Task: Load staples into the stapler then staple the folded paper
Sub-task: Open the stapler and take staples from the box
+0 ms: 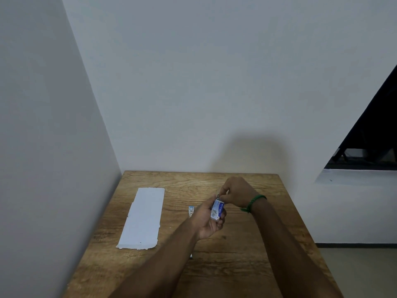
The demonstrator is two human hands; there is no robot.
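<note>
My left hand holds a small blue and white staple box above the middle of the wooden table. My right hand, with a green band on the wrist, pinches the box's top end, where a bit of metal shows between the fingertips. The folded white paper lies flat on the table's left side. A small blue and white object, possibly the stapler, lies on the table just left of my left hand, partly hidden by it.
The table stands in a corner, with white walls at its left and far edges. A dark window is off to the right. A tiny metallic bit shows beside my left forearm.
</note>
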